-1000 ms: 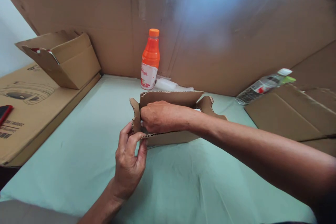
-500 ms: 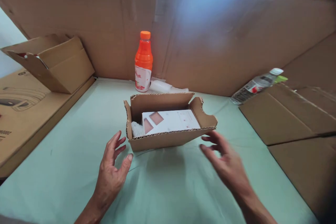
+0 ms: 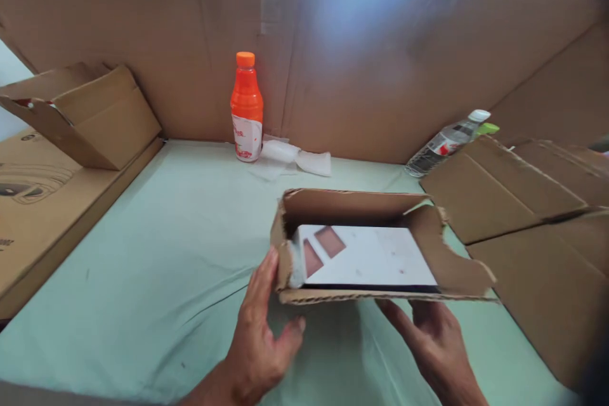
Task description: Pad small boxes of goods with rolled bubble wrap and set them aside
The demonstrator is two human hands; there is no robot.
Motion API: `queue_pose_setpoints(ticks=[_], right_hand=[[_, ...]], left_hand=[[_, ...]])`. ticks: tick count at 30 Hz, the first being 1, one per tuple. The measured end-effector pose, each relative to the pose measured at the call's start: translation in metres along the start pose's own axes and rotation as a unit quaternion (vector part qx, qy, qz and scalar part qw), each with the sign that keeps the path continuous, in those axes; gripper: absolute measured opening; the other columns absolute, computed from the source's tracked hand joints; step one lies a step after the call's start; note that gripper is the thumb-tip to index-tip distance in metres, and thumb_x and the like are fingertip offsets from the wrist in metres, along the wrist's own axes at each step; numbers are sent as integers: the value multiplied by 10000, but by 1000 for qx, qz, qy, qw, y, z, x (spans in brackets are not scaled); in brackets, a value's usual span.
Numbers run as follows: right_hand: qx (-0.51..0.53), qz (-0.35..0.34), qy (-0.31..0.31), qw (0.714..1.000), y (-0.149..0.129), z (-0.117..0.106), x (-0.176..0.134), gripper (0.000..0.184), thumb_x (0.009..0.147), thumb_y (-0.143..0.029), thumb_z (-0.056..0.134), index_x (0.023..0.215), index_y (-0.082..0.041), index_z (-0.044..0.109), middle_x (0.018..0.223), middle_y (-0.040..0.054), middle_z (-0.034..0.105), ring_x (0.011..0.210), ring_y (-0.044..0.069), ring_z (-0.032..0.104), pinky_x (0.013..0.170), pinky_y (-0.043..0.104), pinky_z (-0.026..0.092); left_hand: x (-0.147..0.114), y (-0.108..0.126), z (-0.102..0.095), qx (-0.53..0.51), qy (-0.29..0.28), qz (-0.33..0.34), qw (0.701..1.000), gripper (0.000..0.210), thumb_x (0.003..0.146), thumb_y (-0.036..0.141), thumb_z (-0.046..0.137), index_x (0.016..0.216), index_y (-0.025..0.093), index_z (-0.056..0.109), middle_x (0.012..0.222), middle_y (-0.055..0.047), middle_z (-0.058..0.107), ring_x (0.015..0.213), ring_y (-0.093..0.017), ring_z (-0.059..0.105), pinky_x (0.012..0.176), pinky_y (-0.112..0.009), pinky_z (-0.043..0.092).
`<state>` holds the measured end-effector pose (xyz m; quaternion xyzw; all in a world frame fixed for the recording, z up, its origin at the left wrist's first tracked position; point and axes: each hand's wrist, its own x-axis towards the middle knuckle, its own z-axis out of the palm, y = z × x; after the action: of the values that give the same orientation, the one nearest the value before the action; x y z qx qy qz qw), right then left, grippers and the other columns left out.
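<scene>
An open cardboard box (image 3: 352, 295) with torn, uneven edges is between my two hands, tilted so that its inside faces me. Inside lies a white carton (image 3: 371, 260) with brownish-pink squares on its top. Some clear wrap (image 3: 295, 264) shows at the carton's left end. My left hand (image 3: 261, 330) lays its fingers along the box's left side, its thumb standing off in front. Under the front wall on the right, my right hand (image 3: 435, 336) supports the box; most of its fingertips are hidden beneath it.
An orange bottle (image 3: 246, 104) stands at the back beside crumpled white wrap (image 3: 290, 155). A clear bottle (image 3: 442, 144) leans on cardboard (image 3: 514, 184) at right. Another open box (image 3: 104, 120) sits on a large flat carton (image 3: 38, 222) at left. A tall cardboard wall (image 3: 380, 76) closes off the back.
The box has come nearer and to the right, tilting more. My hands were apart from it or just at its edge; now both are on it. The view has shifted slightly right.
</scene>
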<state>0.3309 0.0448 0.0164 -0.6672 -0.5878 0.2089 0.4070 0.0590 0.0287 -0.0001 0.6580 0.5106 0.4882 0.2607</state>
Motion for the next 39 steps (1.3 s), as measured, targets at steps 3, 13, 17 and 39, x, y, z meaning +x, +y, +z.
queue_pose_setpoints(ticks=[3, 13, 17, 39], right_hand=[[45, 15, -74, 996, -6, 16, 7, 491, 787, -538, 718, 1135, -195, 671, 1200, 166, 718, 1143, 371, 653, 989, 521, 508], [178, 35, -29, 983, -9, 23, 71, 594, 853, -466, 642, 1369, -198, 521, 1423, 167, 569, 1265, 284, 573, 1019, 467, 496], [157, 24, -168, 973, 1, 22, 12, 666, 846, -469, 650, 1438, -210, 489, 1397, 171, 587, 1240, 309, 597, 1013, 485, 511], [15, 85, 201, 976, 139, -69, 134, 550, 726, -651, 651, 941, -146, 677, 901, 122, 737, 853, 276, 661, 809, 426, 523]], left_hand=[[-38, 0, -4, 22, 20, -60, 998, 779, 898, 232, 597, 1591, 213, 240, 1516, -195, 483, 1422, -356, 459, 1083, -568, 496], [-14, -15, -22, 27, 7, -114, 993, 637, 898, 407, 628, 1478, 266, 407, 1332, -142, 609, 1003, -252, 709, 827, -415, 622], [32, -31, -28, 36, -121, -143, 982, 408, 787, 504, 690, 1038, 184, 647, 887, -76, 720, 709, -230, 702, 629, -366, 601], [179, 23, 276, 25, -278, 12, 960, 632, 846, 238, 651, 1438, 131, 457, 1246, -158, 643, 1063, -258, 653, 978, -405, 506]])
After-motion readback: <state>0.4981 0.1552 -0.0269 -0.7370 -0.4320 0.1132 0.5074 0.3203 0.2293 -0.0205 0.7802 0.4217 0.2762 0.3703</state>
